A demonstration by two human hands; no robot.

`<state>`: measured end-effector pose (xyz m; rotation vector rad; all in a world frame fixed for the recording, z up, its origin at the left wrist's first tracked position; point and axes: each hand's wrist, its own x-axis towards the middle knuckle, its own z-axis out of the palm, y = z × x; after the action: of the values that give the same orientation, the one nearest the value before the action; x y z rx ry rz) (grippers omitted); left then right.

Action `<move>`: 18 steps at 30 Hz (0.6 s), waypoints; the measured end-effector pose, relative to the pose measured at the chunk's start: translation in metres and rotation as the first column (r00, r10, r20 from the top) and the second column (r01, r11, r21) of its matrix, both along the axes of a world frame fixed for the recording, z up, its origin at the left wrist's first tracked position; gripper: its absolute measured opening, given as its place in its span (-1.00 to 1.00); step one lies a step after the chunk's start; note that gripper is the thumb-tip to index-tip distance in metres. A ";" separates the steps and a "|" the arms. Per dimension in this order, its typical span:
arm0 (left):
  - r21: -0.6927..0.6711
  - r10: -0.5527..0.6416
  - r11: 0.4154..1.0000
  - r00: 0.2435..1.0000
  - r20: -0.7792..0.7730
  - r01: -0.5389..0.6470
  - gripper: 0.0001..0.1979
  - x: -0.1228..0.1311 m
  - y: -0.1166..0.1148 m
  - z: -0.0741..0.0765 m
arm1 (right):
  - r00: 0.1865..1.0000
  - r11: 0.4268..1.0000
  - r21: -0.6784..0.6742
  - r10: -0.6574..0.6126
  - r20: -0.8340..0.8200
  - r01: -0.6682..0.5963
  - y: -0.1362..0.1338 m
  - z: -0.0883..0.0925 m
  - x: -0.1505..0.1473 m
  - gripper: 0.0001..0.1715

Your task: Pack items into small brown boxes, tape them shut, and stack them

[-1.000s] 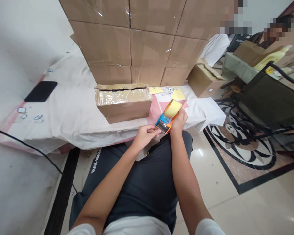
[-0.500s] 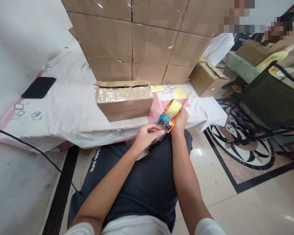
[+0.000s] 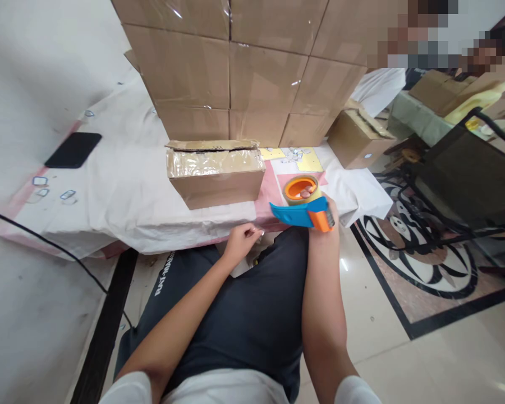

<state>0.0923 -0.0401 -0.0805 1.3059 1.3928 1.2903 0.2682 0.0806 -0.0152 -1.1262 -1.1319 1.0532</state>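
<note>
My right hand (image 3: 330, 210) grips a tape dispenser (image 3: 298, 215) with a blue and orange body, held above the front edge of the table. Some of its fingers show through the orange hub of the tape roll (image 3: 319, 189). Lower and to the left, my left hand (image 3: 240, 242) is closed in a pinch over my lap, apart from the dispenser. At its fingertips is a small shiny scrap that looks like tape. A cardboard box (image 3: 221, 185) stands on the cloth-covered table (image 3: 138, 196), its top edge taped and one flap raised.
Behind the box rises a stack of taped cartons (image 3: 265, 78). Another carton (image 3: 359, 140) stands to their right. A black phone (image 3: 73, 150) lies at the left on the tablecloth. A dark chair (image 3: 467, 151) is at the right, with people beyond.
My hands have moved apart; the left has come away from the tape's end. The dispenser has turned over in my right hand and shifted slightly right, its blue side now showing.
</note>
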 end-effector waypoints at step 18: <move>0.025 0.011 1.000 0.967 0.255 -0.018 -0.65 -0.035 0.007 0.044 | 0.959 0.945 0.241 -0.256 0.122 0.222 0.079 0.005 -0.023 -0.63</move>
<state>0.0573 -0.0330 -0.0363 1.1044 1.2100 1.4361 0.2450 0.1593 -0.0104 -1.1428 -1.1677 0.6408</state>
